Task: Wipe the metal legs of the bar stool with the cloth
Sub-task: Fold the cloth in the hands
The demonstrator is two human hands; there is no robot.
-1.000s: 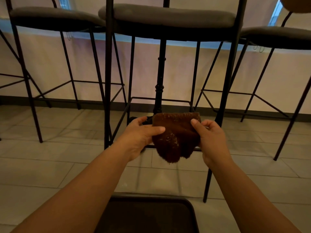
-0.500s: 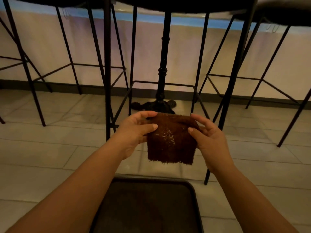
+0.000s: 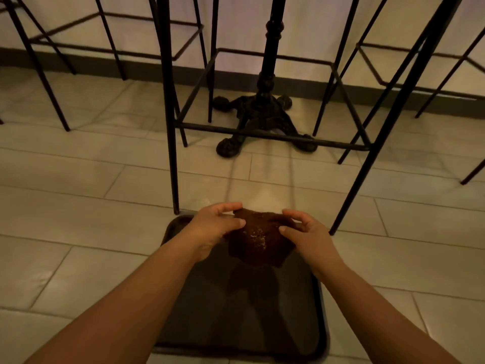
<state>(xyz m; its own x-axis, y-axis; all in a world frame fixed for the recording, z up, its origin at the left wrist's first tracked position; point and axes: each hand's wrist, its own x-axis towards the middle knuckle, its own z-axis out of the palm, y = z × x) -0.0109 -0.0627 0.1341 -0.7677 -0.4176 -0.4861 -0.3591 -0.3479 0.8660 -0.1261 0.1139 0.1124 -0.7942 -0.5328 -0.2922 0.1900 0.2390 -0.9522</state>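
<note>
A dark brown cloth (image 3: 256, 240) hangs between my two hands, with pale specks on its face. My left hand (image 3: 214, 227) pinches its left top corner and my right hand (image 3: 305, 233) pinches its right top corner. The cloth is held low over a dark tray (image 3: 236, 324) on the floor. Straight ahead stands the bar stool with thin black metal legs: the front left leg (image 3: 170, 143), the front right leg (image 3: 372, 148) and a low footrest bar (image 3: 262, 134) between them. My hands are short of the legs, not touching them.
A black cast-iron table pedestal (image 3: 259, 111) with clawed feet stands behind the footrest bar. More black stool legs rise at the left (image 3: 39, 64) and right (image 3: 446, 74). The floor is pale tile, with a wall and dark skirting at the back.
My view has tilted down, so the stool seats have left the frame. Both hands have lowered the cloth from in front of the footrest bar to just above the tray, bunching it slightly.
</note>
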